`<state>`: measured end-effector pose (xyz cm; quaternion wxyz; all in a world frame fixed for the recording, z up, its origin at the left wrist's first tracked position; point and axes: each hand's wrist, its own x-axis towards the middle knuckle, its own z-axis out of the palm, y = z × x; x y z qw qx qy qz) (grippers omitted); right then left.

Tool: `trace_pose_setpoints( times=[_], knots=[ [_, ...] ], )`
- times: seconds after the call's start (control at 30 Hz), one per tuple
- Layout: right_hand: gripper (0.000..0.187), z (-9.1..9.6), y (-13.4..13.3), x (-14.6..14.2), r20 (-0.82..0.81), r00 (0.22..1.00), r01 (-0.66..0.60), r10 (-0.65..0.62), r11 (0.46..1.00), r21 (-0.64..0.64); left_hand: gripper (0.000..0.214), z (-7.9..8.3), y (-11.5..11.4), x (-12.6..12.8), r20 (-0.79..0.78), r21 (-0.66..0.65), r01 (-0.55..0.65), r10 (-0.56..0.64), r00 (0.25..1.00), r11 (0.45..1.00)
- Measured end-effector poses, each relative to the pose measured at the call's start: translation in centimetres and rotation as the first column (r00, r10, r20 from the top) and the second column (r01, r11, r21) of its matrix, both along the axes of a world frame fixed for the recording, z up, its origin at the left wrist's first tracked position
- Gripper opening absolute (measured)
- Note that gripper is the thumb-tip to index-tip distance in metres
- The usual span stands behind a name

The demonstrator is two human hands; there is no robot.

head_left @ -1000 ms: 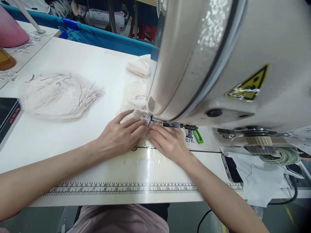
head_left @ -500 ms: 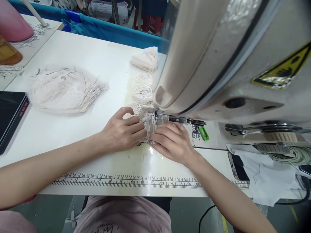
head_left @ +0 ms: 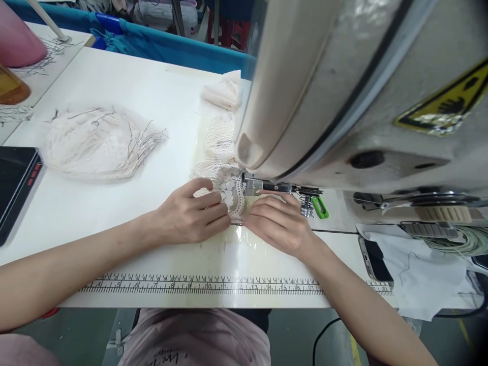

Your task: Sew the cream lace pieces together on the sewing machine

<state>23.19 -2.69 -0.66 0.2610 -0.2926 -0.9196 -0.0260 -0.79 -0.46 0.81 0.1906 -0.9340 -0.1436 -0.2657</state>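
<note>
A strip of cream lace (head_left: 233, 195) lies on the white table (head_left: 114, 208) under the presser foot (head_left: 254, 187) of a large sewing machine (head_left: 362, 96). My left hand (head_left: 190, 216) rests on the lace's left side, fingers curled and pressing it flat. My right hand (head_left: 280, 223) holds the lace's right edge just in front of the foot, fingers together on the fabric. More lace (head_left: 217, 140) trails away behind the needle.
A heap of lace pieces with loose threads (head_left: 95, 145) lies at the left. A folded lace piece (head_left: 224, 91) sits at the back. A black device (head_left: 13, 178) is at the far left, a phone (head_left: 375, 267) and white cloth (head_left: 427, 279) at the right. A printed ruler (head_left: 198, 287) runs along the front edge.
My hands have shifted slightly apart and the lace between them shows more of its scalloped edge. The view moved a little; the rest stays put.
</note>
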Motion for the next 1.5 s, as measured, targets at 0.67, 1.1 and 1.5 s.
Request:
trace_pose_setpoints(
  times=[0.67, 1.1, 1.5],
  knots=[
    [0.008, 0.1, 0.2, -1.2, -0.118, 0.981, -0.146, 0.153, 0.987, 0.064, 0.021, -0.7, 0.1, 0.1, -0.072, -0.192, -0.045, 0.031, 0.997, 0.98],
    [0.006, 0.3, -0.1, -1.8, -0.084, 0.991, -0.092, 0.1, 0.991, 0.103, 0.052, -1.2, 0.5, -0.2, -0.206, -0.306, -0.155, 0.093, 0.974, 0.939],
    [0.008, 0.2, 0.0, -1.7, -0.066, 0.991, -0.107, 0.116, 0.986, 0.129, 0.051, -1.1, 0.6, 0.0, -0.215, -0.353, -0.169, 0.095, 0.972, 0.92]
  ],
)
